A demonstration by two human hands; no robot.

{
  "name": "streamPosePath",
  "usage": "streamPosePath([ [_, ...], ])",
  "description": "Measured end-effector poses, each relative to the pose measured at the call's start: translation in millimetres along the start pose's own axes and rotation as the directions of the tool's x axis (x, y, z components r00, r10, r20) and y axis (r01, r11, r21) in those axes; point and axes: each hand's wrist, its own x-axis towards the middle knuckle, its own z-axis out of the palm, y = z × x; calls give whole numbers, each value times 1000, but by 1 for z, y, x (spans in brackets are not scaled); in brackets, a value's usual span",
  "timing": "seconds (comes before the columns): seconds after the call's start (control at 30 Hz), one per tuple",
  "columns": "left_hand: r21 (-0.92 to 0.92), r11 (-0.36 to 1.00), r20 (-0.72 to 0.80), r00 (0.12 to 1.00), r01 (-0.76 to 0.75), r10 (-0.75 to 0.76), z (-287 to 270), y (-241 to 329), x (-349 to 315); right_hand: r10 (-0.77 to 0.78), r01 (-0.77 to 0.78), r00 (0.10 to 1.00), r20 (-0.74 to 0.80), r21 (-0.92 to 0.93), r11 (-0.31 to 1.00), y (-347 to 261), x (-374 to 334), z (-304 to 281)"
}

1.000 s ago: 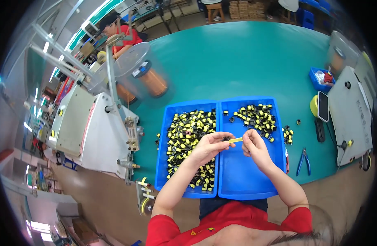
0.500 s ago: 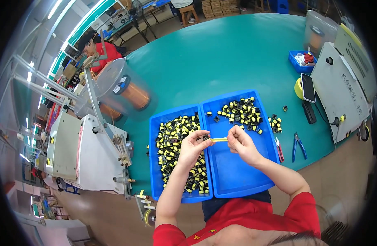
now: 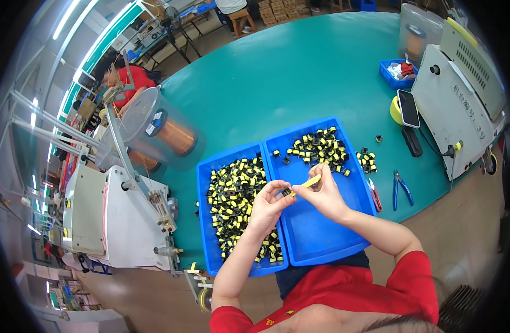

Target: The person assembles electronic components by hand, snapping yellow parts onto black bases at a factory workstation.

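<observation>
Your left hand (image 3: 267, 206) is pinching a small black part (image 3: 286, 192) between thumb and fingers, and your right hand (image 3: 328, 198) is gripping a yellow strip (image 3: 311, 181) just beside it. Both hands are working close together over the inner walls of the two blue trays: the left tray (image 3: 203, 227) is carrying a dense heap of black-and-yellow pieces, the right tray (image 3: 316, 227) a smaller group toward its far end. You seem to be fitting the strip to the part; the next move seems to be calling for a steady left pinch while your right fingers are guiding the strip flat and straight.

Your left fingers are covering much of the part, so its shape is staying unclear. Your right fingers are masking the strip's near end, so you cannot tell whether it is sticking to the part, or whether your fingertips are touching across the gap.
</observation>
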Motion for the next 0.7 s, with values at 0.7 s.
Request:
streamPosePath([
  [0.7,-321,932,160,980,167,-120,-6,-9,1,-287,277,957,-45,-156,948,0,0,7],
])
